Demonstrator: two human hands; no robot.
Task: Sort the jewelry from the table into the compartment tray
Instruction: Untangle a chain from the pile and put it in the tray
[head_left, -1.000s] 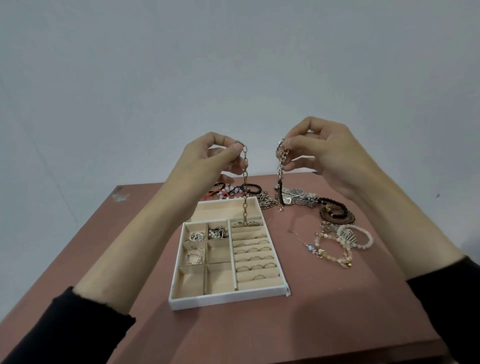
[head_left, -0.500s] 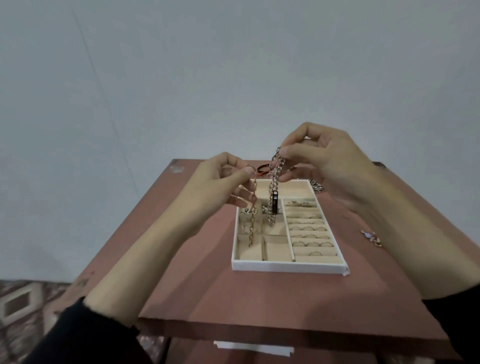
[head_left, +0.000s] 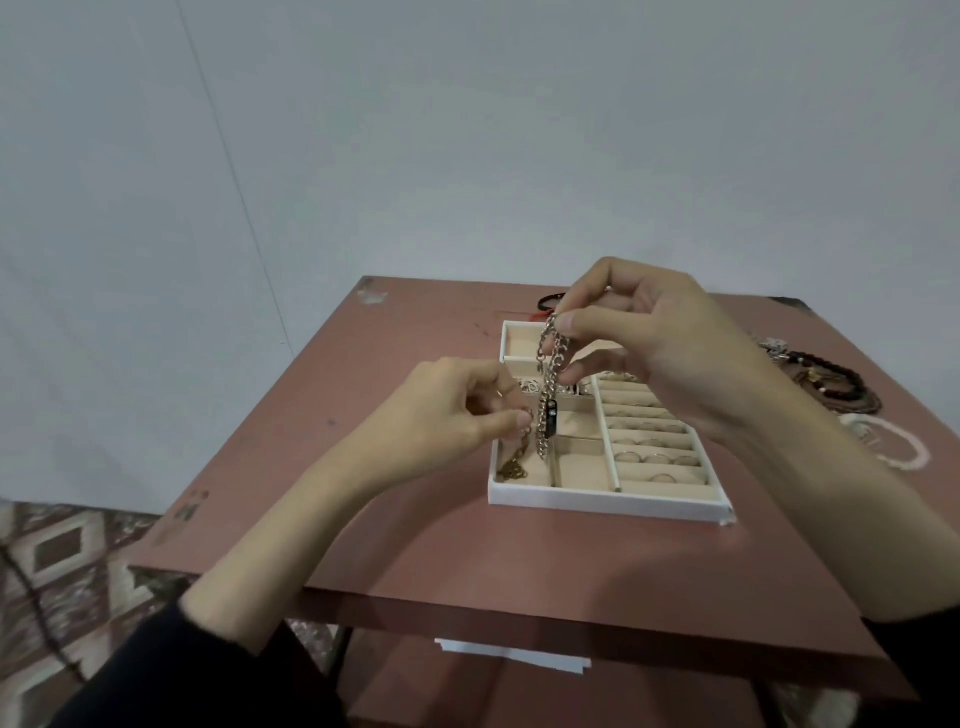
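Note:
A white compartment tray (head_left: 602, 501) with beige lining sits on the reddish table (head_left: 426, 545). My left hand (head_left: 457, 410) pinches a thin gold chain (head_left: 514, 465), whose lower end pools in the tray's near-left compartment. My right hand (head_left: 639, 332) hangs above the tray and pinches a thick silver chain bracelet (head_left: 548, 395) with a dark plate; it dangles over the left compartments. Rings lie in the tray's slotted right column (head_left: 652, 460). Small silver pieces fill compartments partly hidden behind my hands.
Dark beaded bracelets (head_left: 831, 379) and a pale pink bead bracelet (head_left: 904, 449) lie on the table at the right. A black and red band (head_left: 548, 301) shows beyond the tray. The table's near edge drops to a patterned floor (head_left: 67, 571) at the left.
My left hand has dropped lower, and the gold chain now settles into the near-left compartment. The right hand stays over the tray with the silver bracelet. The view has shifted left and down.

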